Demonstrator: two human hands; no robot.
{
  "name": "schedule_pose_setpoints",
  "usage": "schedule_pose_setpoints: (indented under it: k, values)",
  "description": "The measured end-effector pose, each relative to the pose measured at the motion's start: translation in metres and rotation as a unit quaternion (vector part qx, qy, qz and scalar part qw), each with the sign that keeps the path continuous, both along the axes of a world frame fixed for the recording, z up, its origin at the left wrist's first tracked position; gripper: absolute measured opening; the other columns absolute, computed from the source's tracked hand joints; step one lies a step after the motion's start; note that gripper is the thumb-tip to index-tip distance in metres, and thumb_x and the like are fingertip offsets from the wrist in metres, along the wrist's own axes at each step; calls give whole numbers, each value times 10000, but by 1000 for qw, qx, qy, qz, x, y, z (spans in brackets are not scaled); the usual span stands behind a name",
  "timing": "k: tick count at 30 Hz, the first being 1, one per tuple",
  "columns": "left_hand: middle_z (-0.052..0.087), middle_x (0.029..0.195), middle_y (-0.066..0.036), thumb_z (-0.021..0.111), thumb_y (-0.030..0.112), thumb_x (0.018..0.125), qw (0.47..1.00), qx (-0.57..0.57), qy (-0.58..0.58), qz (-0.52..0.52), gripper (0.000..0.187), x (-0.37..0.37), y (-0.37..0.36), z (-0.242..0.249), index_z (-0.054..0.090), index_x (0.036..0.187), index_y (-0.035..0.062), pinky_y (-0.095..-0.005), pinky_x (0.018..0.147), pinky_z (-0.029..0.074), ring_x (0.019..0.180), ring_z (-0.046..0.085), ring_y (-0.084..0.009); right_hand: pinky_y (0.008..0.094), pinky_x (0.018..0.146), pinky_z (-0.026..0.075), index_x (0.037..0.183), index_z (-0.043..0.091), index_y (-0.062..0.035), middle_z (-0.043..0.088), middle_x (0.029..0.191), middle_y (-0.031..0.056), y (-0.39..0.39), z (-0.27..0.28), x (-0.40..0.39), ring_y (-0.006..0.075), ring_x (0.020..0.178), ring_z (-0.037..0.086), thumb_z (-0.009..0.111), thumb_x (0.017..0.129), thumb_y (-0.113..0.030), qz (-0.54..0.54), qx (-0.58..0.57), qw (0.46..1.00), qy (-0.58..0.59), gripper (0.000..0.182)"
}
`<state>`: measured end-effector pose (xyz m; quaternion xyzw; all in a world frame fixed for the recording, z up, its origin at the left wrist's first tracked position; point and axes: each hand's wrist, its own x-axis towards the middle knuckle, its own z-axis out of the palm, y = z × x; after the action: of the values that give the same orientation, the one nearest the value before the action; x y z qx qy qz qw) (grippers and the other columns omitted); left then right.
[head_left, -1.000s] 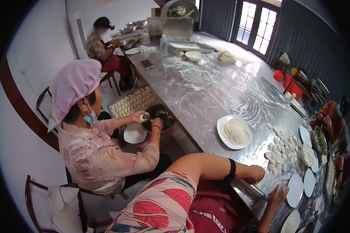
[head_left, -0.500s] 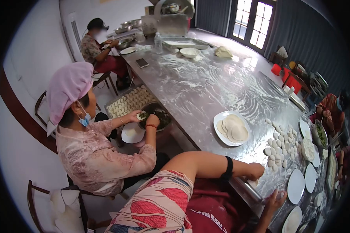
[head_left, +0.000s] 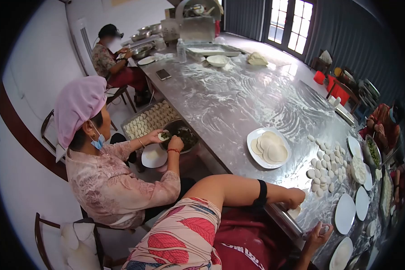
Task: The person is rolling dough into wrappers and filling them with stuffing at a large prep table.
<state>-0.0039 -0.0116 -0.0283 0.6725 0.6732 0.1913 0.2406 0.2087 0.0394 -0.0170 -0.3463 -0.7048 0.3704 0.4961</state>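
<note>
My left hand (head_left: 295,198) is closed at the table's near edge, its fingers on the rim of a pale dough round (head_left: 294,212). Beside that dough, along the edge, lies a shiny metal rolling pin (head_left: 287,221). My right hand (head_left: 320,234) is curled at the pin's near end, its fingers bent upward, with the grip partly hidden. Beyond my hands, many small flattened dough pieces (head_left: 327,166) lie spread on the floured steel table (head_left: 238,112). Left of them, a white plate (head_left: 252,154) carries a stack of rolled wrappers (head_left: 272,147).
On the left a seated person (head_left: 117,166) holds a wrapper over a bowl of dark green filling (head_left: 191,135), near a tray of dumplings (head_left: 150,118). White plates (head_left: 345,213) line my right side. Others sit farther off. A phone (head_left: 163,74) and a bottle (head_left: 181,50) stand toward the back.
The rolling pin has shifted toward the table's near edge, and more of the dough round shows under my left hand. My right hand has moved only slightly. The view has tilted a little.
</note>
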Motion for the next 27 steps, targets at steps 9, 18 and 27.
schedule_pose_setpoints:
  k: [9, 18, 27]
  values:
    - [629, 764, -202, 610, 137, 720, 998, -46, 31, -34, 161, 2, -4, 32, 657, 794, 2, -417, 686, 470, 789, 624, -351, 231, 359, 345, 950, 435, -52, 449, 569, 23, 36, 5, -35, 89, 409, 432, 574, 876, -118, 40, -21, 999, -4, 171]
    - [642, 793, -205, 625, 139, 698, 999, -47, -23, -9, 155, 1, 0, 11, 654, 761, 0, -416, 672, 472, 797, 630, -343, 302, 497, 414, 1073, 459, 88, 513, 811, 117, 38, -9, -14, 161, 614, 477, 570, 855, -67, 12, 89, 987, -130, 290]
    - [633, 812, -219, 590, 146, 694, 994, -72, -81, 4, 215, -7, -1, 11, 643, 837, -6, -398, 694, 468, 775, 615, -343, 253, 407, 390, 876, 456, -63, 505, 566, 26, -26, 25, 5, 98, 461, 499, 598, 830, -8, -3, -20, 999, -42, 160]
